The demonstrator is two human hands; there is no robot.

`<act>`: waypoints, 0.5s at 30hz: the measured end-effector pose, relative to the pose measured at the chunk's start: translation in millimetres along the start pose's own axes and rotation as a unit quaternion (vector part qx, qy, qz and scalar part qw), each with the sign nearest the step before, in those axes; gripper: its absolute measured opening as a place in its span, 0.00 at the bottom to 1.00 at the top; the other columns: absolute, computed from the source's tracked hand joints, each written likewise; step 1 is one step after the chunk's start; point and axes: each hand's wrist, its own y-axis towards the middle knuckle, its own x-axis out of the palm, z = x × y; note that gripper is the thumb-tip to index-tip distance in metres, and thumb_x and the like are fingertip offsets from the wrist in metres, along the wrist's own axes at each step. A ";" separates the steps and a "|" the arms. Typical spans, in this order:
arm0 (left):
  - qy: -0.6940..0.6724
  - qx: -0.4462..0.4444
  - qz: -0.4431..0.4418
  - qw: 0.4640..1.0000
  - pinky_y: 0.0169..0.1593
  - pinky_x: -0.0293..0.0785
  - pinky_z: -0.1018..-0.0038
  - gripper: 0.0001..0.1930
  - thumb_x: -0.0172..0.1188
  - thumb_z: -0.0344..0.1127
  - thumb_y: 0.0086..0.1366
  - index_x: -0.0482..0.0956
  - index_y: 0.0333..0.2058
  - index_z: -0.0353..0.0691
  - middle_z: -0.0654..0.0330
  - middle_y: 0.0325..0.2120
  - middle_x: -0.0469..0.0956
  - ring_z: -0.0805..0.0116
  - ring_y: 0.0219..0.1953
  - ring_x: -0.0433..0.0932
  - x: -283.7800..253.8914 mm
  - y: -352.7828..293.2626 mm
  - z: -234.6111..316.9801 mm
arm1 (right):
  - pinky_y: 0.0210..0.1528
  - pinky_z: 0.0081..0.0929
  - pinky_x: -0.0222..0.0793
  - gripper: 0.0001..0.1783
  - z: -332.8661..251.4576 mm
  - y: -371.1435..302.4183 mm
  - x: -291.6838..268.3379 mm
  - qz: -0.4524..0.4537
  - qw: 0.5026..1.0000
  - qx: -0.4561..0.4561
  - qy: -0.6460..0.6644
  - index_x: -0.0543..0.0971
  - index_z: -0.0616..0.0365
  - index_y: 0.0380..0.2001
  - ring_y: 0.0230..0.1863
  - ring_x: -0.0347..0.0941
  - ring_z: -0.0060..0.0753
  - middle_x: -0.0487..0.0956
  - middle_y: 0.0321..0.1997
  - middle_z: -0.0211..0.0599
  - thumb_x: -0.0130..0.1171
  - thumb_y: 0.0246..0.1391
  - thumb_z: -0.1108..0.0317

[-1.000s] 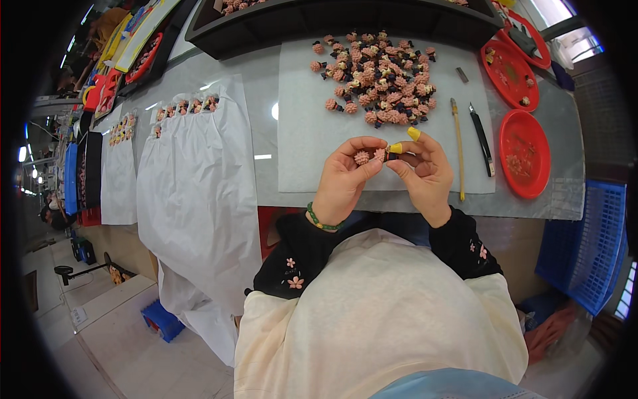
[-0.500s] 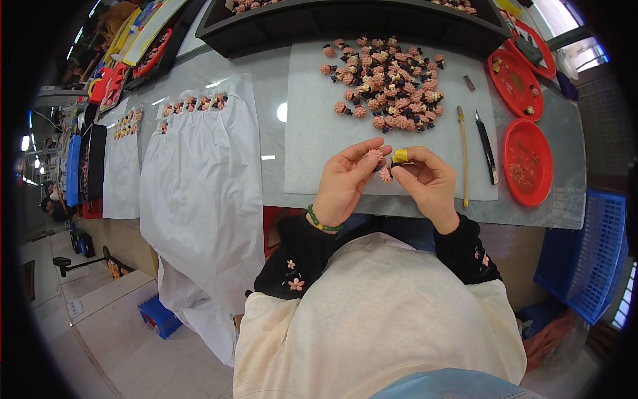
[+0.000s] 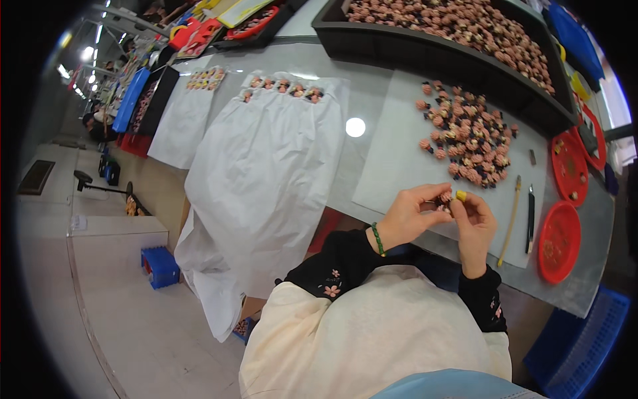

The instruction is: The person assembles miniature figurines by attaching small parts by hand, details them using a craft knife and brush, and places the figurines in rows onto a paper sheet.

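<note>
My left hand (image 3: pixel 411 217), with a green beaded bracelet at its wrist, pinches a small figurine (image 3: pixel 444 198) with a bumpy pink top. Close against it is my right hand (image 3: pixel 476 230), its thumb and forefinger closed at the same figurine. Yellow tape (image 3: pixel 460 195) wraps that forefinger's tip. A second pinkish piece seems to show low between the fingers, partly covered. Just beyond my hands, a heap of similar pink and dark figurines (image 3: pixel 473 136) lies on a white sheet (image 3: pixel 389 166).
A black tray (image 3: pixel 425 48) full of figurines stands behind the heap. To the right lie a wooden stick (image 3: pixel 510 223), a black craft knife (image 3: pixel 530 219) and a red dish (image 3: pixel 559 243). Leftward, rows of figurines (image 3: pixel 282 86) rest on a white plastic sheet (image 3: pixel 266 156) draped over the table edge.
The view has swung left, so the table appears shifted right and tilted. My hands have drawn closer together; the two pink pieces, apart before, now sit bunched between my fingers.
</note>
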 end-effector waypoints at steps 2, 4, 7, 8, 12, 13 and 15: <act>0.037 0.004 0.012 0.999 0.45 0.69 0.79 0.24 0.58 0.22 0.51 0.66 0.49 0.30 0.60 0.40 0.71 0.76 0.42 0.69 -8.6 -1.4 13.4 | 0.34 0.16 0.66 0.12 0.0 1.5 5.7 0.026 0.998 0.020 0.044 0.70 0.66 0.39 0.32 0.70 0.20 0.73 0.33 0.33 0.53 0.50 0.75; 0.166 0.047 0.016 0.985 0.43 0.69 0.81 0.22 0.58 0.23 0.51 0.68 0.47 0.31 0.61 0.38 0.72 0.77 0.40 0.70 -16.6 -3.4 26.1 | 0.34 0.16 0.66 0.12 -3.8 2.2 12.1 0.006 0.999 0.016 0.036 0.70 0.66 0.39 0.32 0.70 0.20 0.73 0.33 0.33 0.52 0.51 0.74; 0.202 0.111 0.099 0.968 0.41 0.69 0.81 0.20 0.58 0.23 0.50 0.70 0.45 0.32 0.62 0.36 0.72 0.79 0.37 0.70 -50.9 0.8 67.0 | 0.33 0.16 0.66 0.11 -4.1 1.1 16.1 -0.015 1.000 0.018 0.011 0.70 0.66 0.40 0.31 0.69 0.21 0.73 0.32 0.34 0.50 0.52 0.73; 0.226 0.146 0.135 0.954 0.38 0.70 0.81 0.19 0.58 0.24 0.50 0.70 0.43 0.30 0.61 0.33 0.72 0.79 0.33 0.71 -67.4 8.4 80.4 | 0.32 0.17 0.66 0.11 -3.7 1.5 13.7 -0.013 1.000 0.024 -0.001 0.70 0.66 0.39 0.30 0.69 0.21 0.73 0.31 0.34 0.50 0.52 0.74; 0.426 0.199 0.299 0.830 0.37 0.71 0.81 0.19 0.59 0.26 0.50 0.71 0.43 0.31 0.63 0.31 0.73 0.78 0.32 0.72 -177.2 26.7 129.6 | 0.30 0.15 0.67 0.11 0.4 -3.3 -3.3 0.010 0.999 0.036 -0.025 0.71 0.65 0.39 0.28 0.69 0.18 0.73 0.30 0.32 0.52 0.51 0.74; 0.476 0.200 0.335 0.788 0.36 0.71 0.81 0.19 0.59 0.26 0.50 0.70 0.43 0.30 0.63 0.30 0.74 0.78 0.31 0.72 -213.6 27.6 136.7 | 0.30 0.15 0.67 0.11 1.4 -4.5 -6.6 0.006 0.999 0.033 -0.022 0.71 0.65 0.39 0.28 0.69 0.18 0.73 0.30 0.32 0.52 0.51 0.74; 0.551 0.179 0.383 0.719 0.30 0.71 0.75 0.19 0.59 0.31 0.47 0.71 0.40 0.32 0.54 0.22 0.74 0.67 0.25 0.75 -276.6 20.9 143.3 | 0.29 0.14 0.66 0.10 4.6 -6.5 -10.5 0.012 0.999 0.042 -0.017 0.71 0.65 0.38 0.28 0.69 0.17 0.73 0.29 0.31 0.52 0.51 0.74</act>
